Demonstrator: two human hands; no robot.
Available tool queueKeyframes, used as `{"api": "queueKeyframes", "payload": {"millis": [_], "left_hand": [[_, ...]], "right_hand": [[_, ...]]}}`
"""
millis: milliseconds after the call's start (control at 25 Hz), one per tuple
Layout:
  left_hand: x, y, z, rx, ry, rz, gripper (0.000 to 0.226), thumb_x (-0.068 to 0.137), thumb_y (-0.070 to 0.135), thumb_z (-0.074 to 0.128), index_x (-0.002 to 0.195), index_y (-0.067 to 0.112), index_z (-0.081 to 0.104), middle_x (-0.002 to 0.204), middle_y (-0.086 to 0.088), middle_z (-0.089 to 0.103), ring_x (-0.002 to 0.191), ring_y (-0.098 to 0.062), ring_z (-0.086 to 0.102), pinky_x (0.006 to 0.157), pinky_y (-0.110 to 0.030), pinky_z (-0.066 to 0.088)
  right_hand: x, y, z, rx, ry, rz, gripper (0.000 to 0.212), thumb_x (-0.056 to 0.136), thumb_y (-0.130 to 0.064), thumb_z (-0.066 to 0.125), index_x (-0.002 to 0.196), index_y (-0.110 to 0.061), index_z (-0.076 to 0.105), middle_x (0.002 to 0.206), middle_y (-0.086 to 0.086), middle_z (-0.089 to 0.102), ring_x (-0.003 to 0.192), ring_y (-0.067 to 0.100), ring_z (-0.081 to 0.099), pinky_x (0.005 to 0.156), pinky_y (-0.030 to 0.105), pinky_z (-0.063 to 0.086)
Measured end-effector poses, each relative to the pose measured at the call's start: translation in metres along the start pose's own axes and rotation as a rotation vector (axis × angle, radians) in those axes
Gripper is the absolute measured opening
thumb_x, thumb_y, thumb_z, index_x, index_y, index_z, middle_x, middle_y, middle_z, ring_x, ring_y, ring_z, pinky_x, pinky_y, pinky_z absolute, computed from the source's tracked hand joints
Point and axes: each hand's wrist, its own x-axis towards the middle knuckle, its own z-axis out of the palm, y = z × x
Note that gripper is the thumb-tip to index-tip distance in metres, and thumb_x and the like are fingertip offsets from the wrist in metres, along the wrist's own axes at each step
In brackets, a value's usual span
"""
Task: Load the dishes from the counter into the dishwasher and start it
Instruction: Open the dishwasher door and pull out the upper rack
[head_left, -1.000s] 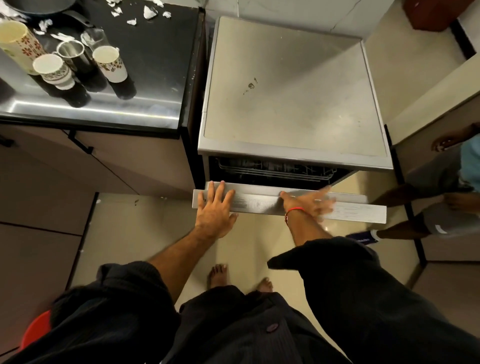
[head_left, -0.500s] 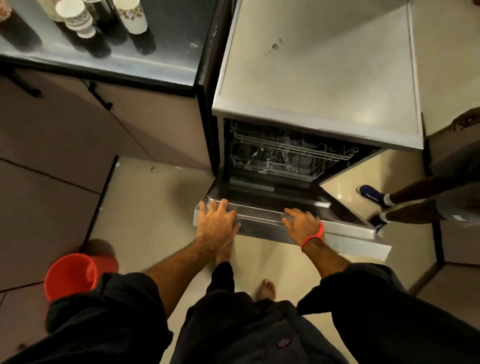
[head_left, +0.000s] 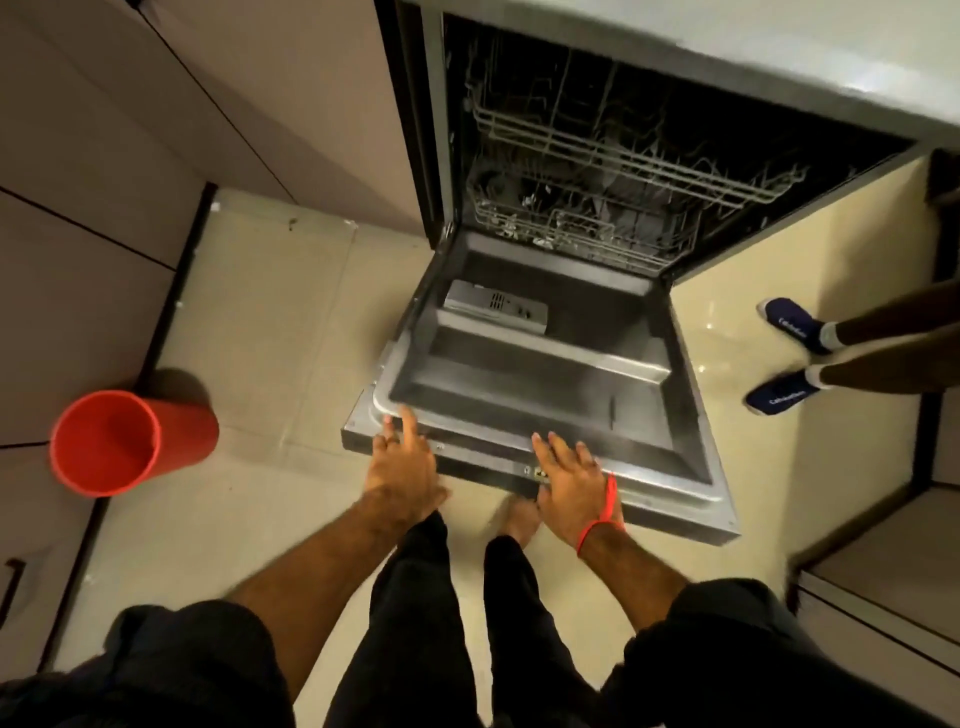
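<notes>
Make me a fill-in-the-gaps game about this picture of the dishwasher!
1. The dishwasher door is ____, so the wire racks inside can be seen.
2. The left hand and right hand both rest on the door's ____ edge.
3. The bucket on the floor is ____ in colour.
4. The other person's shoes are ____.

Missing words: open; front; red; blue

Glossy cream floor (head_left: 270, 312); beige cabinets (head_left: 130, 156) far left of the hands; red bin (head_left: 119, 441) beside them.
</notes>
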Motion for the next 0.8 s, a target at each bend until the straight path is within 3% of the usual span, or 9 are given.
{"api": "queueKeyframes", "payload": {"millis": [120, 240, 320, 360, 400, 480, 560, 800], "left_hand": [[0.017, 0.011, 0.064, 0.059, -0.077, -0.013, 0.099, 0.091, 0.073, 0.043, 0.159, 0.007, 0.013, 0.154, -0.040, -0.023, 0.145, -0.061, -0.007, 0.119, -0.064, 0.006], [0.039, 0.015, 0.124, 0.002, -0.184, -0.023, 0.108, 0.090, 0.074, 0.043, 0.158, -0.001, 0.004, 0.151, -0.039, -0.031, 0.146, -0.056, -0.017, 0.121, -0.058, -0.004], [0.062, 0.012, 0.162, 0.003, -0.231, -0.012, 0.106, 0.089, 0.076, 0.041, 0.158, 0.001, 0.014, 0.150, -0.038, -0.034, 0.145, -0.055, -0.020, 0.121, -0.058, -0.007], [0.075, 0.010, 0.179, 0.004, -0.249, 0.004, 0.101, 0.089, 0.077, 0.039, 0.157, 0.004, 0.024, 0.149, -0.038, -0.035, 0.145, -0.055, -0.021, 0.120, -0.058, -0.008], [0.087, 0.009, 0.195, 0.000, -0.273, 0.021, 0.096, 0.089, 0.078, 0.038, 0.154, 0.009, 0.032, 0.148, -0.038, -0.036, 0.145, -0.055, -0.021, 0.121, -0.057, -0.007], [0.110, 0.010, 0.223, 0.003, -0.308, 0.043, 0.094, 0.087, 0.082, 0.028, 0.150, 0.014, 0.042, 0.147, -0.036, -0.037, 0.145, -0.054, -0.022, 0.122, -0.055, -0.006], [0.135, 0.015, 0.254, -0.014, -0.309, 0.032, 0.107, 0.075, 0.088, 0.009, 0.149, 0.019, 0.042, 0.148, -0.038, -0.036, 0.145, -0.053, -0.023, 0.122, -0.054, -0.005], [0.195, 0.013, 0.303, -0.082, -0.338, 0.003, 0.098, 0.083, 0.087, 0.027, 0.156, 0.023, 0.032, 0.153, -0.038, -0.028, 0.147, -0.051, -0.019, 0.123, -0.053, -0.003]], "right_hand": [[0.005, -0.006, 0.081, 0.092, -0.089, 0.013, 0.087, 0.087, -0.028, 0.048, 0.153, -0.033, -0.009, 0.164, -0.002, 0.004, 0.150, 0.038, 0.008, 0.120, 0.046, 0.013], [0.020, -0.014, 0.153, 0.175, -0.191, -0.023, 0.116, 0.060, -0.029, 0.065, 0.156, -0.029, -0.001, 0.160, 0.003, 0.025, 0.140, 0.042, 0.035, 0.108, 0.050, 0.036], [0.038, -0.013, 0.199, 0.198, -0.243, -0.001, 0.126, 0.046, -0.032, 0.070, 0.157, -0.024, 0.008, 0.153, 0.007, 0.041, 0.130, 0.042, 0.049, 0.097, 0.047, 0.046], [0.046, -0.011, 0.221, 0.182, -0.262, -0.016, 0.127, 0.047, -0.034, 0.070, 0.157, -0.024, 0.006, 0.153, 0.008, 0.040, 0.130, 0.043, 0.048, 0.097, 0.046, 0.045], [0.055, -0.007, 0.237, 0.165, -0.267, -0.038, 0.125, 0.054, -0.034, 0.068, 0.156, -0.027, -0.004, 0.158, 0.009, 0.031, 0.136, 0.045, 0.039, 0.102, 0.047, 0.041], [0.075, 0.000, 0.265, 0.178, -0.223, -0.024, 0.113, 0.079, -0.027, 0.056, 0.143, -0.035, -0.037, 0.162, 0.005, -0.015, 0.146, 0.043, -0.006, 0.118, 0.046, 0.015], [0.093, 0.002, 0.295, 0.192, -0.319, -0.036, 0.099, 0.092, -0.023, 0.045, 0.135, -0.034, -0.044, 0.151, -0.001, -0.041, 0.139, 0.035, -0.034, 0.122, 0.044, -0.002], [0.144, 0.007, 0.352, 0.161, -0.372, -0.008, 0.090, 0.093, -0.032, 0.043, 0.144, -0.028, -0.031, 0.148, -0.002, -0.043, 0.144, 0.036, -0.028, 0.117, 0.047, -0.011]]}}
